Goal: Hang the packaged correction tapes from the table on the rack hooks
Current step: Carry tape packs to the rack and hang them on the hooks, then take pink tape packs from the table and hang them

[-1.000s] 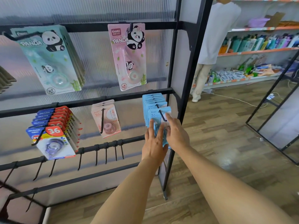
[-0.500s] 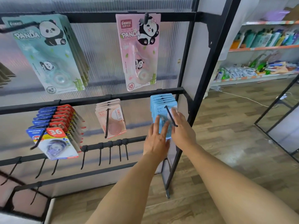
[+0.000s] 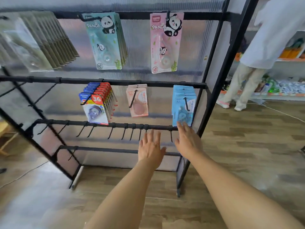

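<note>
Several light blue correction tape packs hang on a hook at the right end of the black rack's middle bar. My right hand is just below them with fingers spread, its fingertips near the stack's bottom edge, holding nothing. My left hand hovers lower and to the left, fingers straight, in front of the empty hooks. Pink packs and red-and-blue packs hang further left. Green panda packs and a pink panda pack hang on the top bar.
Olive packs hang at the top left. A person in white stands at the right by store shelves. The rack's black right post is close beside my right hand. Wooden floor spreads below.
Both hands have come off the blue packs and dropped below them, fingers now spread. The blue stack stays on its hook. The view has pulled back and swung left.
</note>
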`<state>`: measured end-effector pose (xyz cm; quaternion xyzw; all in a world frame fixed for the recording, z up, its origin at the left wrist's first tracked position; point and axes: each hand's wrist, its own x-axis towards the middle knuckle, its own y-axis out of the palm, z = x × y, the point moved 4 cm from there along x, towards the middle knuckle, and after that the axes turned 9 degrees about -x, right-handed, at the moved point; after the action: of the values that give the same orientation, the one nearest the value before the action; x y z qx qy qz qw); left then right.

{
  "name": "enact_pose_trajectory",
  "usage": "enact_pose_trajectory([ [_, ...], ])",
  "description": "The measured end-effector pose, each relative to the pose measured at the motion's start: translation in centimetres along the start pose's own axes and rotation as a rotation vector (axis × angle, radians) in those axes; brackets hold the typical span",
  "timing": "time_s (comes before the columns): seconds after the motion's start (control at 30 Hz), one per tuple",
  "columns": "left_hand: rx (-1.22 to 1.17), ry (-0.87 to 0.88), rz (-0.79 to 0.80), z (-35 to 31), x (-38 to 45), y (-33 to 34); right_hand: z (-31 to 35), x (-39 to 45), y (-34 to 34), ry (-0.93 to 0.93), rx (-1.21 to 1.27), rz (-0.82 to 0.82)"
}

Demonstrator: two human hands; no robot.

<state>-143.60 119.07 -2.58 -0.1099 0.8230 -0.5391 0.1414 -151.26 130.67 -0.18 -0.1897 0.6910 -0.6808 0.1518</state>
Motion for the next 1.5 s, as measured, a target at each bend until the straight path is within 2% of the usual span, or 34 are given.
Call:
enact_pose_trajectory([
  [0.2, -0.016, -0.248, -0.047, 6.1, -7.6, -0.4, 6.7, -4.1, 1.0, -0.238, -0.02, 0.12],
  [0.43, -0.129, -0.544, -0.209, 16.1, -17.5, -3.9, 19.4, -8.1, 0.3, -0.547, 0.02, 0.2],
  [0.57, -0.199, -0.689, -0.292, 21.7, -23.7, -5.9, 27.7, -11.4, -0.6, -0.723, 0.025, 0.206],
  [0.77, -0.179, -0.841, -0.38, 29.7, -33.5, -9.1, 40.1, -17.7, -1.5, -0.907, -0.036, 0.194],
  [1.1, -0.223, -1.118, -0.422, 44.2, -50.6, -11.3, 59.7, -30.7, -1.5, -1.208, -0.095, 0.194],
  [1.3, -0.275, -1.266, -0.463, 50.7, -57.1, -12.6, 69.4, -35.4, -1.4, -1.355, -0.156, 0.197],
  [1.5, -0.266, -1.392, -0.501, 59.3, -60.9, -15.3, 80.8, -37.1, -1.8, -1.5, -0.185, 0.129],
])
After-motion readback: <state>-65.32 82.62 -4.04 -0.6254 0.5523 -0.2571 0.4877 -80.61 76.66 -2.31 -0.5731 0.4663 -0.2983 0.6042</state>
